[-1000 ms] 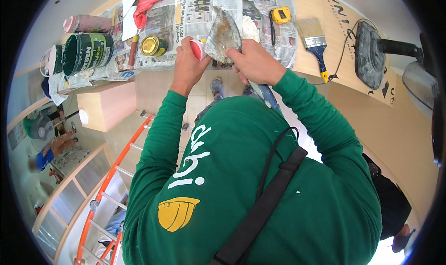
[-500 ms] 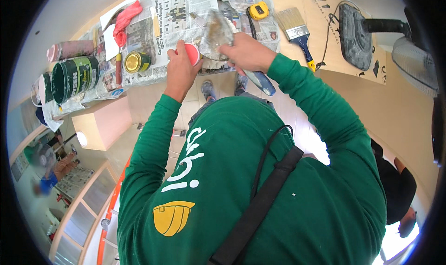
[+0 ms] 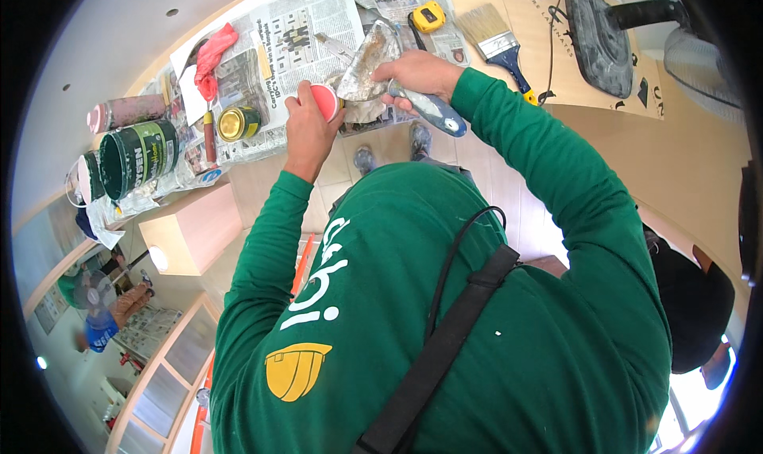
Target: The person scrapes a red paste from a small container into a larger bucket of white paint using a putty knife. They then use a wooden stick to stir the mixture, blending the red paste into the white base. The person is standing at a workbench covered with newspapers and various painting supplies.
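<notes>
In my left hand (image 3: 308,134) is a small round tub or lid (image 3: 327,102), red-pink inside with a pale rim, tilted toward the right. My right hand (image 3: 423,77) grips a wide putty knife (image 3: 370,66) whose blade is crusted with pale filler. The knife's blue-and-white handle points down and right out of my fist. Its blade is right beside the round piece; whether they touch I cannot tell. Under the blade lies a crumpled pale piece (image 3: 364,114) at the newspaper's front edge. A narrow metal blade (image 3: 334,47) rests on the newspaper (image 3: 318,9) just beyond.
To the right lie a yellow tape measure (image 3: 429,16) and a wide paintbrush (image 3: 498,47). On the left stand a gold-lidded can (image 3: 235,124), a dark green bucket (image 3: 139,158) and a pink cloth (image 3: 213,56). Other people (image 3: 691,303) are at the right and far left.
The putty knife's handle has swung upward and its blade, blurred before, now shows sharply. My left hand still holds the red-pink piece, now slightly lower in view. The whole view has shifted a little.
</notes>
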Demonstrator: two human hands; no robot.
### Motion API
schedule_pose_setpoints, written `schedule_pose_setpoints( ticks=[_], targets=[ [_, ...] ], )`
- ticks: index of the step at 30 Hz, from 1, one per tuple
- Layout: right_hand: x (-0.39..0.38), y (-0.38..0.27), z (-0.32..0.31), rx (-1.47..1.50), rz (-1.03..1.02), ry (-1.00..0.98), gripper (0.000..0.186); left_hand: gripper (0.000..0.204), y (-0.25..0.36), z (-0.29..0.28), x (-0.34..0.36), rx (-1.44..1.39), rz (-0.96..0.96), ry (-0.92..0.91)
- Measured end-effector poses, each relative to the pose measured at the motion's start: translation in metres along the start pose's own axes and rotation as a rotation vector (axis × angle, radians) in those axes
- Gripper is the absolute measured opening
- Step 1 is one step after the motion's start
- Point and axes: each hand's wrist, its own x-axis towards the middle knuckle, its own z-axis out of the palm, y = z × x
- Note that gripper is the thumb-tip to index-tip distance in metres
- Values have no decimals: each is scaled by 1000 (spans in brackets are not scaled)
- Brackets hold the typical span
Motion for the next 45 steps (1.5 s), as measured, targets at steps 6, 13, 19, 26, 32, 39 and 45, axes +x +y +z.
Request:
schedule_pose_setpoints(
  ticks=[6,13,19,26,32,39,45],
  targets=[
    [-24,-20,30,-822,-358,-10,38,92,6,-3,1,1,-46,-29],
    [-9,30,73,-1161,-682,235,25,91,-31,21,4,63,124,20],
    [2,10,27,-726,-430,114,25,90,5,0,0,11,-5,27],
    [27,23,59,-1127,-888,134,45,90,-40,25,2,150,170,34],
    [22,-10,15,-764,-372,-67,32,90,4,4,1,28,3,45],
    [1,1,71,-1259,-737,136,20,72,-43,25,6,249,385,144],
    [33,24,39,-1440,-769,180,23,76,-17,22,1,93,226,144]
  ],
)
